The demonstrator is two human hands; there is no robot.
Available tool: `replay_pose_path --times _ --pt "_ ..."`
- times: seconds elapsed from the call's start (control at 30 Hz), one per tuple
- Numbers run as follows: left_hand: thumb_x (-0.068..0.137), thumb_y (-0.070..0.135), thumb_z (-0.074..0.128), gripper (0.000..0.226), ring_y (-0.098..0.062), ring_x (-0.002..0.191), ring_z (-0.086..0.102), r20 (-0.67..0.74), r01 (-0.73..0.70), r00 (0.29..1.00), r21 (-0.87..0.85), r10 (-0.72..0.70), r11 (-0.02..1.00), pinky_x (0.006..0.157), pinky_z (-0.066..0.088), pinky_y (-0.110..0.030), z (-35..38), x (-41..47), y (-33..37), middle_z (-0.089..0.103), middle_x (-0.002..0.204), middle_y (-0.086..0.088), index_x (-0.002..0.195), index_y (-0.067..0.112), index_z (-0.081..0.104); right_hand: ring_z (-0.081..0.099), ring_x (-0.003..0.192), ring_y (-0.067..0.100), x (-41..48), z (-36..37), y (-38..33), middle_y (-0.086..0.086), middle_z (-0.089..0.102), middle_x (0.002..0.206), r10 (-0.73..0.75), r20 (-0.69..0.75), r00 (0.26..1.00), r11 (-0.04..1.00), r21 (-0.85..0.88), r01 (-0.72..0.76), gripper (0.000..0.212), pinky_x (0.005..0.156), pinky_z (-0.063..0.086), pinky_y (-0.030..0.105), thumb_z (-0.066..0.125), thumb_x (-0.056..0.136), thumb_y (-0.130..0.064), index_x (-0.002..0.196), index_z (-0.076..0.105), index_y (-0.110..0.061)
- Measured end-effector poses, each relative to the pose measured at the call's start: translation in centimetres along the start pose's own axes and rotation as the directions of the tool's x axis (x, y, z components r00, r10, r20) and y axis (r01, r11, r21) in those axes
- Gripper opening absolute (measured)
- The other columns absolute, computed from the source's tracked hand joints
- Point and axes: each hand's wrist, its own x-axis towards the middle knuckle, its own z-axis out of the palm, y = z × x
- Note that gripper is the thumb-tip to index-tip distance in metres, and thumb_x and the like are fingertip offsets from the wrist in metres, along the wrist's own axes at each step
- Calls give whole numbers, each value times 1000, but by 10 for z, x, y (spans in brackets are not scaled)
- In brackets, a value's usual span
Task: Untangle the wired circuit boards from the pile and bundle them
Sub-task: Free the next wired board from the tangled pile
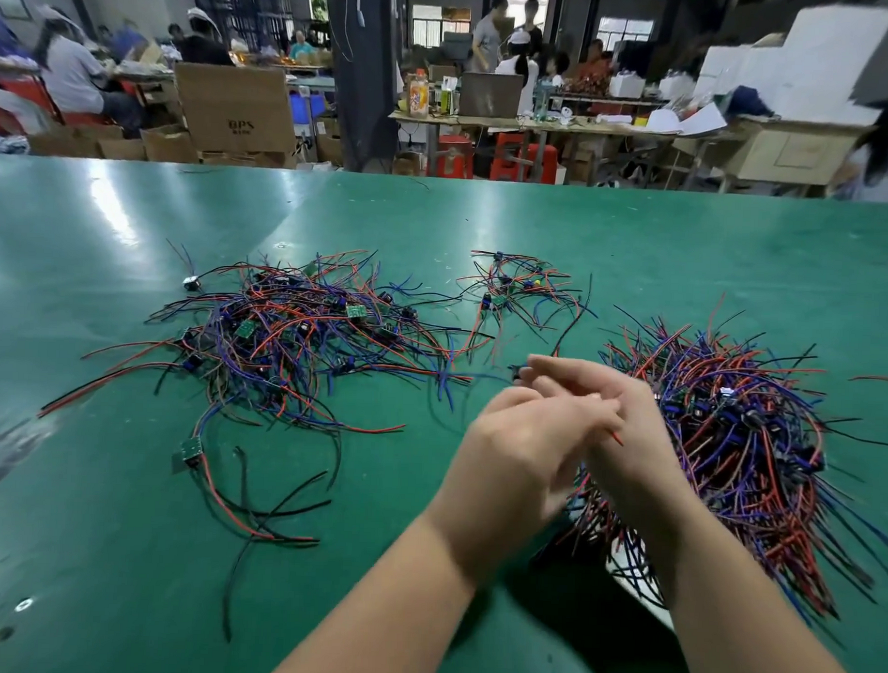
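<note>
Head view: red-blue-black tangle of wired boards (291,331); right hand (611,417) grip tight on one wire (488,376), left hand (518,454) grip unclear.

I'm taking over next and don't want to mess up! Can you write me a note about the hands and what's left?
Right hand: pinches one wired board at its fingertips.
Left hand: pressed against the right; grip too blurred to tell.
Things: tangled pile on the left of the green table, small cluster farther back, big heap on the right, one loose board near left.
Done: the heap looks gathered.
Left: untangle the rest and bundle.
</note>
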Motion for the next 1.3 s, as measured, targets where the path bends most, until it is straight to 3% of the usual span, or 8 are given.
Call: replay_pose_path --times 0.17,0.23,0.43,0.63,0.87,1.0,1.1,1.3 --pt "83 15 62 2 -8 79 57 -158 206 965 -46 -211 977 77 43 -17 -6 1 -4 63 81 5 83 14 63 60 59 9 9 -9 -6 3 68 68 101 -126 987 870 493 -26 30 57 50 17 52 83 -31 76 75 -13" --pt "87 35 53 32 -6 55 49 -147 396 904 -69 -402 916 58 42 -20 -10 0 -14 51 55 9 60 17 54 54 53 8 10 -14 -10 2 65 65 105 -113 988 790 613 -14 34 51 46 16 49 84 -33 73 76 -14" --pt "97 46 43 41 -10 58 62 320 864 479 -334 -817 376 54 47 -24 3 1 -23 71 76 3 80 20 70 47 48 6 10 -16 -13 -2 60 62 99 15 995 694 715 -80 37 48 40 15 46 85 -34 71 75 -17" --pt "85 36 55 25 -6 67 65 369 647 471 -762 -801 30 61 47 -19 -6 13 -23 71 84 1 93 15 65 64 63 8 -5 -11 -10 3 72 82 39 371 928 869 446 -215 22 60 51 16 59 82 -19 94 77 -15" --pt "102 29 35 33 -9 63 67 457 467 390 -846 -799 -255 59 55 -22 -26 19 -28 70 76 3 104 12 64 71 70 24 -3 -36 -13 11 49 142 56 643 764 911 280 -302 66 49 53 21 65 78 4 137 49 -22" --pt "101 30 35 32 -3 39 40 496 440 412 -843 -765 -309 47 46 -19 -30 21 -29 64 68 4 109 11 58 61 48 13 3 -51 -19 14 67 116 -21 512 859 705 616 -350 53 42 39 15 64 83 -35 125 60 -5" --pt "95 30 43 31 -1 35 33 548 481 467 -816 -694 -321 43 42 -17 -30 21 -26 65 70 0 120 16 53 45 43 6 9 -40 -14 2 65 70 211 179 961 870 414 -268 33 40 35 12 56 83 -33 91 76 -8" --pt "83 38 47 37 3 27 29 682 660 485 -696 -547 -283 36 34 -12 -19 14 -18 72 84 -8 115 21 52 47 51 5 1 -12 -7 7 65 74 210 160 964 923 294 -250 16 49 39 12 61 74 -11 77 74 -3"
